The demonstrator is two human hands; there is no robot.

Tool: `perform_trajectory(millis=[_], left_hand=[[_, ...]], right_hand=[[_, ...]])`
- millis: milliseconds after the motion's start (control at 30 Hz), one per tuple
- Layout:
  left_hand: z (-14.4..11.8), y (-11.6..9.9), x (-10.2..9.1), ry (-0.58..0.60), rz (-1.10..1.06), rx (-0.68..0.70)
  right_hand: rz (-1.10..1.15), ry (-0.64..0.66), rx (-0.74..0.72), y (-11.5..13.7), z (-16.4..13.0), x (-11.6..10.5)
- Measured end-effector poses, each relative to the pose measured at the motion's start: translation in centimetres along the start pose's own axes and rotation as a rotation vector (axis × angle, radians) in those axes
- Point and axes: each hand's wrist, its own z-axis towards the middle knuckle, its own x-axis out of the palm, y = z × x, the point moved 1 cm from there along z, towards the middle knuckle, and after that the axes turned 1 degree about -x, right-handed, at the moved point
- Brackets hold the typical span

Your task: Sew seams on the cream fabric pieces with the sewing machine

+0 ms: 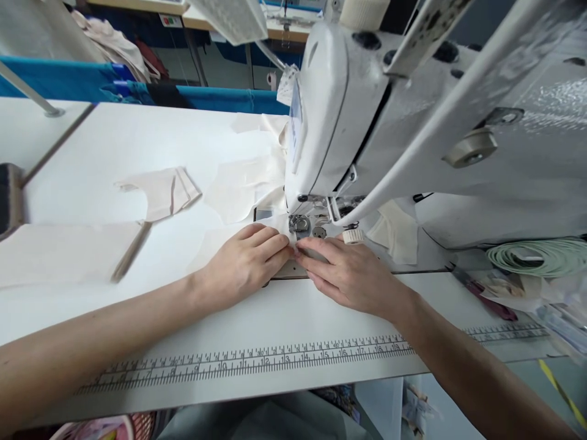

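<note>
My left hand (245, 263) lies flat on a pale cream fabric piece (215, 241) just in front of the presser foot (299, 223) of a white sewing machine (367, 122). My right hand (348, 272) rests beside it, fingertips pinching the fabric edge at the needle plate. The fingertips of both hands meet right below the foot. The fabric under the hands is mostly hidden.
More cream fabric pieces (160, 190) lie on the white table (92, 159), with another (55, 250) at the left. A printed ruler (257, 359) runs along the front edge. A green tape coil (541, 256) and clutter sit at the right. Blue bins (220, 98) stand behind.
</note>
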Motion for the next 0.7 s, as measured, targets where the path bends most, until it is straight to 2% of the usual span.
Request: perform_trajectory(millis=[100,267,700], left_hand=[[-0.03,0.05,-0.14,0.018,0.008,0.022],[-0.32,0.21,0.00,-0.017,-0.006,0.017],[-0.18,0.21,-0.24,-0.020,-0.015,0.038]], right_hand=[[-0.044,0.007,0.005,0.26,-0.07,-0.06],[-0.087,-0.025,0.003,0.64,-0.20,-0.16],[-0.070,-0.053,-0.015,1.02,-0.62,-0.22]])
